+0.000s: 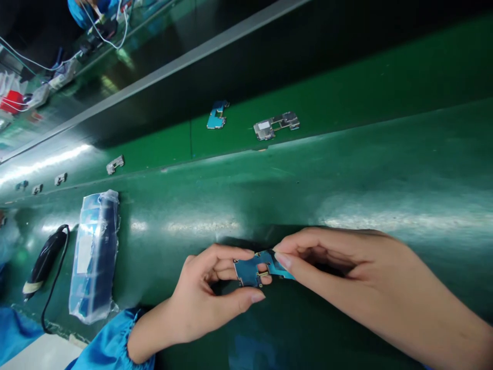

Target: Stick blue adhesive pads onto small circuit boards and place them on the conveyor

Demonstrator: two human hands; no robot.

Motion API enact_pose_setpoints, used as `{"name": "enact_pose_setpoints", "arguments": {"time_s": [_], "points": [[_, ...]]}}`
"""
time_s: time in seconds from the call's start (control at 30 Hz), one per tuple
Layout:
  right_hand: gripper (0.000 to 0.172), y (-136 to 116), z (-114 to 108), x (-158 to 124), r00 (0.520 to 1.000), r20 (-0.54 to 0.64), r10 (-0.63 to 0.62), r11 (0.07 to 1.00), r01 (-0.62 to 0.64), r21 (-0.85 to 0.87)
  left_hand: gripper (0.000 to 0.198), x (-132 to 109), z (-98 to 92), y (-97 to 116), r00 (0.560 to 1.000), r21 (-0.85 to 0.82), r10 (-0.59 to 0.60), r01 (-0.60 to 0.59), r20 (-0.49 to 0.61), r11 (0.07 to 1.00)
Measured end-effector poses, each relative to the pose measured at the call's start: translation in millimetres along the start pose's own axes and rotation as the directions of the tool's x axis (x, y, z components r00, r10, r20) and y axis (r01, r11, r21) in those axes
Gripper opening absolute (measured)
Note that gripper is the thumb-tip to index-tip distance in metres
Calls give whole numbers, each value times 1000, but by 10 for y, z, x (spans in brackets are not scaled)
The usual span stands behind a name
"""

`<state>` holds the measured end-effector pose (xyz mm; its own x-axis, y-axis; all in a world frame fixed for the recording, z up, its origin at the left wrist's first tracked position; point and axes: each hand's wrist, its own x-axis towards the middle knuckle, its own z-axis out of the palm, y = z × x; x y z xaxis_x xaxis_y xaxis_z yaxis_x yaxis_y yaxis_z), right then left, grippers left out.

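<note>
A small blue circuit board (254,269) is held just above the green work surface (346,174) near its front edge. My left hand (208,298) pinches the board's left side between thumb and fingers. My right hand (339,262) grips its right end with the fingertips. Both hands are closed on the board.
A clear plastic bag of blue parts (94,257) lies at the left, beside a black corded tool (44,259). On the green belt behind lie another blue board (216,117), a silver board (275,125) and several small boards further left. Another person's hands work at the top left.
</note>
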<state>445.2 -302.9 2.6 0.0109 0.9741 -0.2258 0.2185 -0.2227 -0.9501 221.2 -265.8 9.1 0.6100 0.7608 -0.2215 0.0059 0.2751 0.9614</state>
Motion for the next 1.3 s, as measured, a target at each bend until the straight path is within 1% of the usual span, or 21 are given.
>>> {"name": "enact_pose_setpoints", "arguments": {"time_s": [0.27,0.47,0.67,0.97,1.07,1.13,1.2,1.27,1.3], "points": [[22,32,-8,-14,999,-7,-52,998,51,-25,57,-9,0,2,1000,56,9,-9,4,998],[24,53,20,1,993,-30,-117,992,116,-49,60,1,-1,3,1000,82,29,-29,-4,996],[25,75,16,-19,980,-60,-190,975,181,-131,62,-4,6,-10,999,97,37,-36,-7,995],[23,85,116,-45,943,-77,-324,922,296,-250,60,-5,23,-13,1000,80,19,-18,-11,997],[25,84,139,-48,913,-48,-404,879,373,-298,57,-4,31,-12,1000,67,7,-5,-22,998],[25,91,141,-50,896,-50,-441,858,404,-317,54,-8,28,-12,1000,64,8,-6,-26,998],[23,104,131,-47,903,-69,-424,874,388,-292,49,-13,21,-13,999,67,16,-14,-30,998],[21,115,108,-37,934,-65,-350,919,329,-218,44,-18,15,-18,999,77,21,-18,-36,997],[19,115,93,-30,952,-44,-302,941,291,-170,43,-21,13,-22,999,84,23,-19,-41,996]]}}
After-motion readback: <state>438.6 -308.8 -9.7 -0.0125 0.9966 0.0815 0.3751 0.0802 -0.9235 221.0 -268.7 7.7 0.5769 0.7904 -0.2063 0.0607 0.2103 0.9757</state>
